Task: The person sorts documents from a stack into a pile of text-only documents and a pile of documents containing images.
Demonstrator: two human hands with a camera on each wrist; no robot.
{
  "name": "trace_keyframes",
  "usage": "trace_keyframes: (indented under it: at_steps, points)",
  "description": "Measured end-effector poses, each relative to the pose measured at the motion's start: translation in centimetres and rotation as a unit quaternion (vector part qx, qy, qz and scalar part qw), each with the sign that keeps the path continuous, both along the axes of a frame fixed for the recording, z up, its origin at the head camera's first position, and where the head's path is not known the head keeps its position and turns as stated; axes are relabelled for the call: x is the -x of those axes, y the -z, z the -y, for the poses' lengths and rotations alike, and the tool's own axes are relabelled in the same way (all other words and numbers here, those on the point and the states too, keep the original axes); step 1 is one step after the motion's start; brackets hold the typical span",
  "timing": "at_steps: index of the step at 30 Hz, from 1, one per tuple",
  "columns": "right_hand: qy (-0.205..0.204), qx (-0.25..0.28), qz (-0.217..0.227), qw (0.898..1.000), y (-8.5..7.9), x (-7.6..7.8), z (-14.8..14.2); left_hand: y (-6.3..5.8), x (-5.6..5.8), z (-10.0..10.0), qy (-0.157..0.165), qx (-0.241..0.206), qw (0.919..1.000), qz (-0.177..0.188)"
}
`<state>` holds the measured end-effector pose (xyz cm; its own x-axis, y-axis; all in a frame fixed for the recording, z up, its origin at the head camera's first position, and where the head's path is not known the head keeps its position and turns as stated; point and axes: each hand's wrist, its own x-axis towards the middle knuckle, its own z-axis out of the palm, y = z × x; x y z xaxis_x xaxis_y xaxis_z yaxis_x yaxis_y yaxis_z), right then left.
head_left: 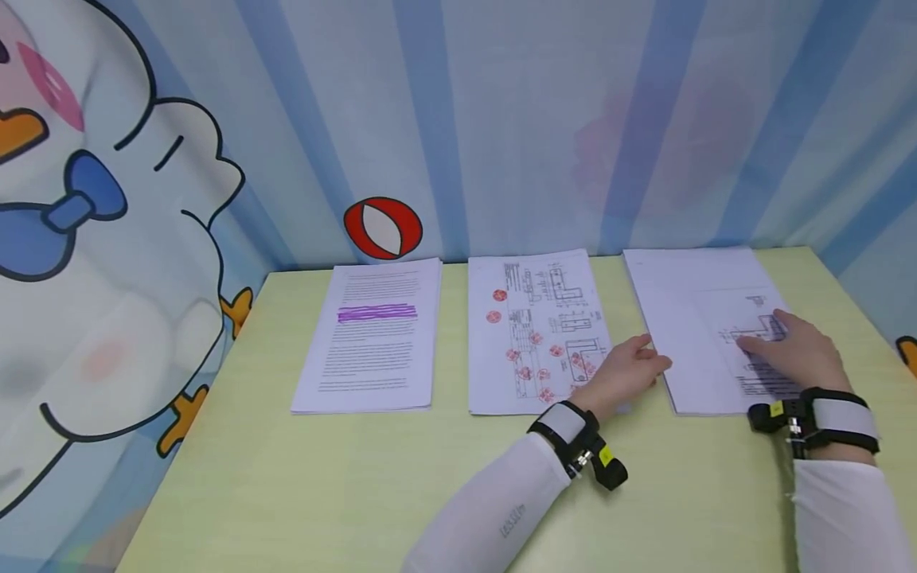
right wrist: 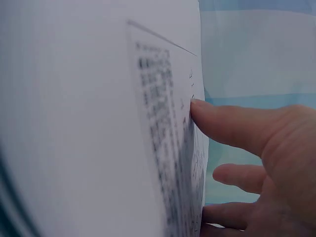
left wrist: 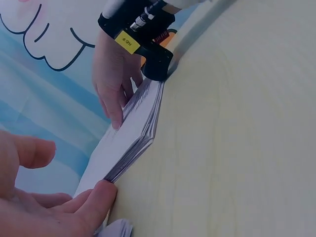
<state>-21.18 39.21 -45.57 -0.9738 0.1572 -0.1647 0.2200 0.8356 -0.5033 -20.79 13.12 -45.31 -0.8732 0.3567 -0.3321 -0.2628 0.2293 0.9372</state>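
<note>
A stack of printed paper (head_left: pixel 688 318) lies on the right part of the table, its top sheet bearing a line drawing and small text. My left hand (head_left: pixel 623 370) is at its left edge, fingertips touching the side of the sheets and thumb held apart, as the left wrist view shows. On the stack's right part rests my right hand (head_left: pixel 805 350). Its thumb (right wrist: pixel 222 123) touches the printed top sheet, and the other fingers reach to the stack's edge. The layered edges (left wrist: pixel 148 131) of the sheets show slightly uneven in the left wrist view.
Under my left wrist lies a middle stack (head_left: pixel 494 382) with drawings and red stamp marks. Farther left is a text stack (head_left: pixel 380 350) with purple highlighting. The pale yellow table (head_left: pixel 344 493) meets a striped blue backdrop (head_left: pixel 516 159) behind the stacks.
</note>
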Motion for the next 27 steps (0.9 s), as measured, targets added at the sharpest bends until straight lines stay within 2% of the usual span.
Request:
trace_keyframes:
  at_steps: [4, 6, 8, 11, 15, 19, 24, 27]
  points:
    - [-0.009, -0.015, 0.007, 1.000, 0.0, 0.0, 0.4, 0.2, 0.2, -0.4, -0.062, -0.057, 0.9956, 0.039]
    - [-0.012, -0.023, 0.008, 1.000, 0.0, 0.0, 0.6, 0.3, 0.3, -0.5, -0.084, -0.072, 0.9921, 0.059]
    - [-0.010, -0.032, 0.004, 0.999, -0.1, 0.0, 0.9, 0.4, 0.3, -0.6, -0.096, -0.082, 0.9897, 0.067]
    - [-0.002, -0.039, -0.003, 0.999, -0.4, -0.2, 1.3, 0.5, 0.4, -0.7, -0.102, -0.073, 0.9900, 0.065]
    - [-0.003, -0.037, -0.017, 0.999, -0.9, -0.3, 2.1, 0.6, 0.5, -0.6, -0.099, -0.035, 0.9936, 0.042]
    - [-0.015, -0.018, -0.033, 0.999, -1.2, -0.3, 2.9, 0.7, 0.6, -0.4, -0.101, -0.017, 0.9947, 0.001]
    - [-0.016, 0.030, -0.028, 0.999, -1.6, -0.1, 3.1, 0.6, 0.6, -0.5, -0.115, 0.025, 0.9917, -0.050]
    - [0.003, 0.073, -0.013, 0.997, -1.9, -0.2, 2.9, 0.4, 0.4, -0.5, -0.122, 0.044, 0.9894, -0.065]
